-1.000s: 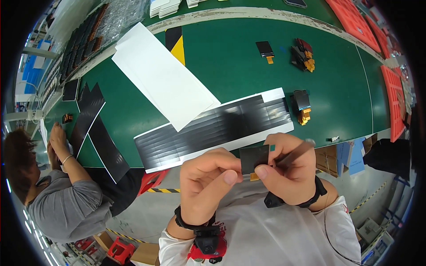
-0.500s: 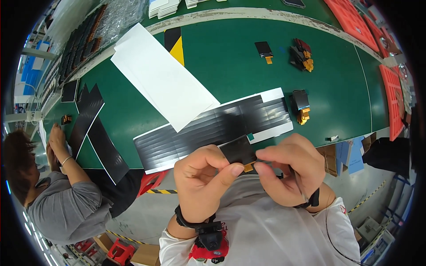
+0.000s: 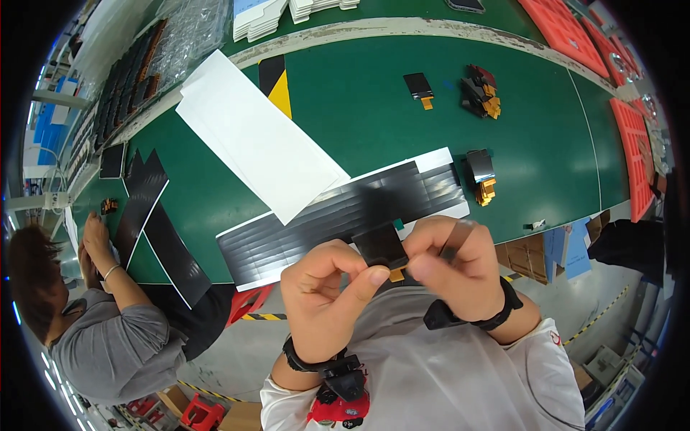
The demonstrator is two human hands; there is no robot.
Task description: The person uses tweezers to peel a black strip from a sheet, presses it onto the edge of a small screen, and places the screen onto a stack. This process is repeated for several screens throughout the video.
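Between the thumb and fingers of my left hand is a small black display panel. Its short gold flex tail points down toward me, and a small green tab shows at its upper edge. My right hand is closed, its thumb and fingertips at the panel's right edge. A thin grey, metallic-looking tool sticks up from these fingers, blurred by motion. Just beyond both hands lies a white-backed sheet of black strips.
White sheets overlap the black-strip sheet. Farther right are a single panel and two piles of panels. At left a co-worker sits by black sheets. Red trays line the right side.
My right hand has turned and shifted slightly left, closer to the panel. The grey tool, lying low against the palm before, now points up. My left hand keeps its hold.
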